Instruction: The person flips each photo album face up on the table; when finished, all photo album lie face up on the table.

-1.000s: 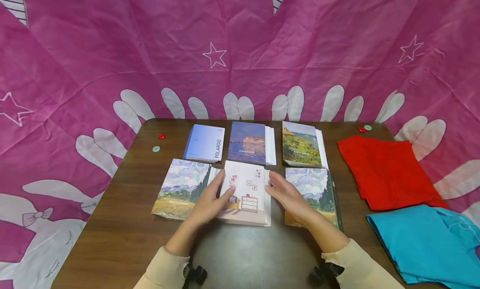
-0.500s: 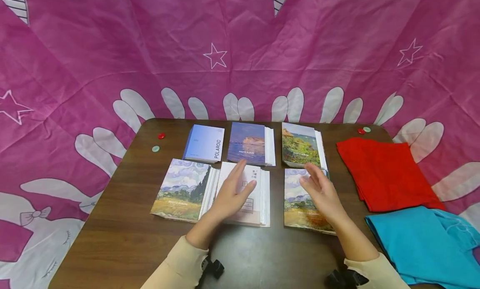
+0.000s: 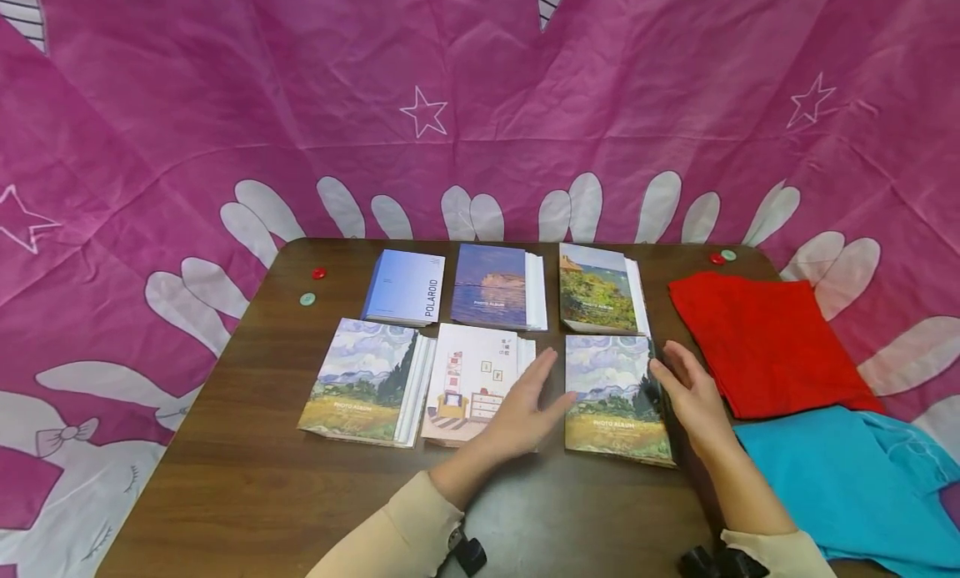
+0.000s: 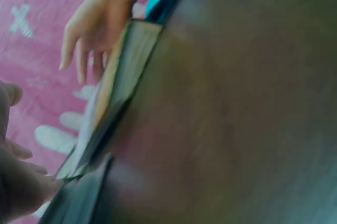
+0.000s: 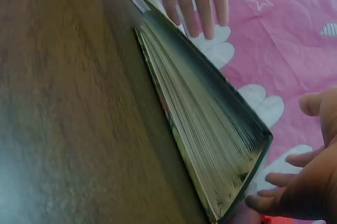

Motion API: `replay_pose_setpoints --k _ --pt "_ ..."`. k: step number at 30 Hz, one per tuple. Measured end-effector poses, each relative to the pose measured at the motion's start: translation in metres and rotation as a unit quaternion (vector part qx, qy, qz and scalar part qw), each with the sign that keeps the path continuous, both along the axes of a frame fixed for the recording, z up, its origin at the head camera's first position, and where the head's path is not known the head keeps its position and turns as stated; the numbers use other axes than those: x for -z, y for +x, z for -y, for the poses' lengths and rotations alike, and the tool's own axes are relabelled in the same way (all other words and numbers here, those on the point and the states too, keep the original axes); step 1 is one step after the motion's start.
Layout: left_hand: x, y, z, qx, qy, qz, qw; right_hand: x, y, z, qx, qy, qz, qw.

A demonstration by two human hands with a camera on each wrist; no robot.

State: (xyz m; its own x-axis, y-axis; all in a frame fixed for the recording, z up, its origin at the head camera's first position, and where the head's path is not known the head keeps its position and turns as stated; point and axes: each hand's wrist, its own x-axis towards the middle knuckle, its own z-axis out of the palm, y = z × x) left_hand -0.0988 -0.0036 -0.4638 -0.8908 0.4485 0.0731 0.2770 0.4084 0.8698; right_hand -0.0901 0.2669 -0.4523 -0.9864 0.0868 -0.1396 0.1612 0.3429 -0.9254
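Several photo albums lie in two rows on the table. The front right photo album (image 3: 615,399), with a wheat-field painting cover, lies between my two hands. My left hand (image 3: 517,419) is at its left side, fingers extended, partly over the white photo album (image 3: 468,378) with drawn furniture. My right hand (image 3: 693,403) is by its right edge, fingers loosely extended and thumb near the cover. In the right wrist view this album (image 5: 205,113) shows its page edges, with a hand on either side. Neither hand grips anything.
Another wheat-field album (image 3: 360,386) lies front left. Behind are a blue POLAROID album (image 3: 405,286), a purple seascape album (image 3: 489,286) and a garden-cover album (image 3: 596,290). Red cloth (image 3: 772,344) and turquoise cloth (image 3: 847,478) lie at right. Small red and green discs lie near the back corners.
Both hands have left the sides of the white album and moved right, to either side of the front right wheat-field album. The albums stay about where they were.
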Motion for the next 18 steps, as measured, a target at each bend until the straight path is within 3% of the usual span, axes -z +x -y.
replay_pose_setpoints --k 5,10,15,18 --pt "0.008 0.005 -0.016 0.026 -0.009 0.053 0.9982 0.003 0.000 -0.006 -0.010 0.005 0.038 0.999" --pt "0.010 0.007 -0.028 0.033 -0.001 0.095 0.9950 0.001 -0.002 -0.007 -0.008 -0.019 0.037 0.999" --pt "0.010 0.013 -0.044 0.036 -0.004 0.105 0.9938 0.000 -0.001 -0.007 0.017 -0.075 0.028 0.997" --pt "0.011 0.016 -0.051 0.028 -0.009 0.104 0.9941 0.000 0.000 -0.009 0.045 -0.125 -0.004 0.991"
